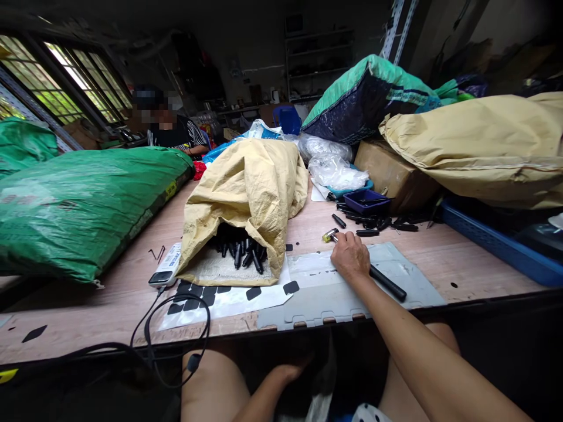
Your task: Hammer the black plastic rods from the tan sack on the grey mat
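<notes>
My right hand [350, 255] is closed around a hammer [387, 282] near its head, over the grey sheet [308, 293] at the table's front. The hammer's black handle sticks out toward me at the right. My left hand [295, 368] is low below the table edge, between my legs, and its fingers are lost in the dark. Left of the hammer, a beige woven sack [246, 187] lies with its mouth toward me. Black pen-like tubes [238, 255] show inside it. More loose black tubes [367, 232] are scattered beyond my right hand.
A full green sack [88, 205] fills the left side. A charging device [165, 266] with a looped cable [176, 296] sits by the beige sack. A purple tray [367, 200], cardboard box [396, 173] and blue basket [497, 240] stand right. A co-worker [176, 132] sits across.
</notes>
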The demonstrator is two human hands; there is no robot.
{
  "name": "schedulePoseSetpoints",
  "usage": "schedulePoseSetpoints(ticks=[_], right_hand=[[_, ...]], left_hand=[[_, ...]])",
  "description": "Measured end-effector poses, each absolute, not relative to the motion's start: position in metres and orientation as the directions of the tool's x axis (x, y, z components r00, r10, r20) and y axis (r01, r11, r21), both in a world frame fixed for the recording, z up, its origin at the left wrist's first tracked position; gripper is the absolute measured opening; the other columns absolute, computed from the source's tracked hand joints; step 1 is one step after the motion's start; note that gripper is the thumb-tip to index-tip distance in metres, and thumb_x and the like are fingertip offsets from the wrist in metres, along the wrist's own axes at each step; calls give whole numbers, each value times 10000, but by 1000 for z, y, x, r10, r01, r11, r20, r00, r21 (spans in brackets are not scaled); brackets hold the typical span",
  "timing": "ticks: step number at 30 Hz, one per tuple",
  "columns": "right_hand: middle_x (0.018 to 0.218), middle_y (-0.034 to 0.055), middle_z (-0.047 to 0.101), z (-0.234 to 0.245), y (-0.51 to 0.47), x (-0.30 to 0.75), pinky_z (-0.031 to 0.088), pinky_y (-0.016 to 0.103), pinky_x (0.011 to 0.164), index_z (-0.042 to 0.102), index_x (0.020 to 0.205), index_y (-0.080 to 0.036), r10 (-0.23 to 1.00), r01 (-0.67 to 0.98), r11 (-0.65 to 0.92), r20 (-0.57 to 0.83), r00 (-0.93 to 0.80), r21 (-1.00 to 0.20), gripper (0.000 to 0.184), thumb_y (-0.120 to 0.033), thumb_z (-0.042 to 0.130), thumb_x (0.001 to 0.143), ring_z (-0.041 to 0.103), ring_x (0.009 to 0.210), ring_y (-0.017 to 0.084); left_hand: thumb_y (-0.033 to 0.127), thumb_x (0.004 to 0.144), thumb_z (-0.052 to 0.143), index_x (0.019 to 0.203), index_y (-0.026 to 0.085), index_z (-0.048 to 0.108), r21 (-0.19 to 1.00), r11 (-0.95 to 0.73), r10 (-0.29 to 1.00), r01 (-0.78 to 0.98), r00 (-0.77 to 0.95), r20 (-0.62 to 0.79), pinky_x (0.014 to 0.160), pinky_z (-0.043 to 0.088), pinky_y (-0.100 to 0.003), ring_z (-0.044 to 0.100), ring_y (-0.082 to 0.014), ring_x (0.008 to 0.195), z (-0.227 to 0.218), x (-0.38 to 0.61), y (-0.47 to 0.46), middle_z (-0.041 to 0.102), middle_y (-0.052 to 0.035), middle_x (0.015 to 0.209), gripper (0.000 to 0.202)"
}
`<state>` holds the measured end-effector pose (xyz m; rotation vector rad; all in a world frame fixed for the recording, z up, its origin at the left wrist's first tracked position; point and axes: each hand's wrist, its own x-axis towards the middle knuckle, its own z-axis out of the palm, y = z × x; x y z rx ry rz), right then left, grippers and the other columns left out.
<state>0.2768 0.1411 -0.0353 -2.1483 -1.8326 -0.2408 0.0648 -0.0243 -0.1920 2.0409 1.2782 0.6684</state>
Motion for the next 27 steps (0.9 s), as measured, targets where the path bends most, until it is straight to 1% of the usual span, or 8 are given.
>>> schedulePoseSetpoints(ticks=[4,6,8,10,13,18,22,27], right_hand=[[1114,130,613,-36,141,277,382,352,793,623,1159,-170,929,984,-132,331,165,-120,269,-229,432,980,544,1027,260],[1108,128,615,-36,141,277,378,350,787,625,1143,-170,930,984,-131,330,163,-117,256,-226,435,980,546,1022,258],[1111,132,615,-36,141,277,373,347,787,625,1141,-168,930,984,-131,331,163,-117,255,-220,432,982,545,1025,256],[1117,138,614,-37,141,277,372,346,786,625,1154,-166,930,984,-133,328,165,-118,266,-217,427,983,542,1033,258],[1118,138,614,-37,142,277,376,350,786,626,1156,-165,930,984,-133,328,166,-121,271,-219,428,979,542,1035,263],[1120,137,613,-36,142,276,386,351,791,628,1143,-170,931,984,-130,326,163,-121,264,-222,433,972,541,1032,260],[1123,142,612,-34,142,276,388,349,788,628,1153,-167,933,982,-138,317,171,-125,270,-222,440,966,540,1032,261],[1118,138,615,-33,141,275,387,354,785,626,1148,-165,932,984,-129,324,162,-121,270,-219,427,975,546,1032,263]], left_hand=[[357,894,625,981,265,739,707,-417,829,571,558,38,497,461,-231,623,-140,551,-132,68,-41,682,13,668,170],[317,903,591,823,218,715,637,-626,741,449,598,306,595,473,-279,589,-146,573,-85,64,-41,640,-18,618,178],[283,918,569,735,204,666,580,-664,747,471,403,528,593,432,-285,531,-140,551,-41,54,-28,568,-11,564,221],[285,938,554,705,204,631,632,-481,823,608,66,564,579,405,-270,513,-130,546,-10,41,-1,567,-4,583,258],[367,908,579,738,217,641,674,12,852,739,-360,380,620,417,-284,575,-165,592,11,21,53,626,-6,625,235],[555,824,612,722,237,655,426,426,877,798,-480,20,719,449,-374,691,-335,857,8,4,108,730,-121,803,336],[499,832,602,730,239,658,447,427,878,786,-479,3,724,450,-378,693,-337,861,6,-3,97,735,-113,811,285],[469,900,603,941,210,648,709,75,763,701,-498,412,685,458,-289,618,-172,664,12,8,59,688,-14,765,267]])
